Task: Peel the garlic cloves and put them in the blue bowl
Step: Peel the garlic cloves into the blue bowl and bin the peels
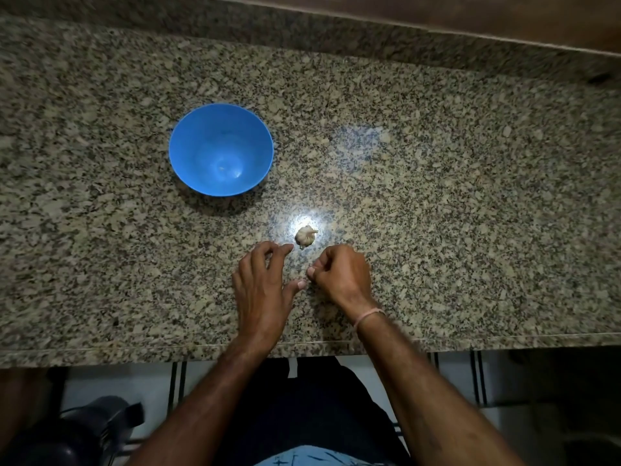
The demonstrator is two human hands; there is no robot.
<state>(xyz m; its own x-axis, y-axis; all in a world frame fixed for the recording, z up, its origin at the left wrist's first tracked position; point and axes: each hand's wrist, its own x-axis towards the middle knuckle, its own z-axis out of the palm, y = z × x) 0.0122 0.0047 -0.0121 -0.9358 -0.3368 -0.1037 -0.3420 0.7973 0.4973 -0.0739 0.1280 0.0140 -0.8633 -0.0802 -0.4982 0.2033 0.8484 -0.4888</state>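
Below the front edge of the counter [470, 230] stand the person's dark clothes [302, 405], pale floor tiles with dark stripes [450, 375] and, at the lower left, a dark bulky thing [84, 432] too dim to name. Both forearms reach up over the front edge near its middle. The left hand [262, 287] lies palm down over the speckled granite, its fingers spread and only lightly bent, the thumb stretched out to the right toward the other hand; it holds nothing. Its forefinger tip sits just beside the garlic, and whether the two touch cannot be told. The right hand [342, 274], with a thin pink band [368, 316] round the wrist, is drawn into a loose fist, the fingers curled under and the thumb tip set against them; nothing shows in its grip. Just beyond and between the two hands the garlic [305, 236] rests on the counter as a small whole pale bulb, its stalk end pointing right, on a bright glare spot. Farther back and to the left, well apart from the garlic, the bowl [201, 139] stands upright, with a tiny pale speck on its bottom, too small to identify. Along the counter's back edge runs a low granite upstand [302, 31], and brown wood [470, 11] above it.
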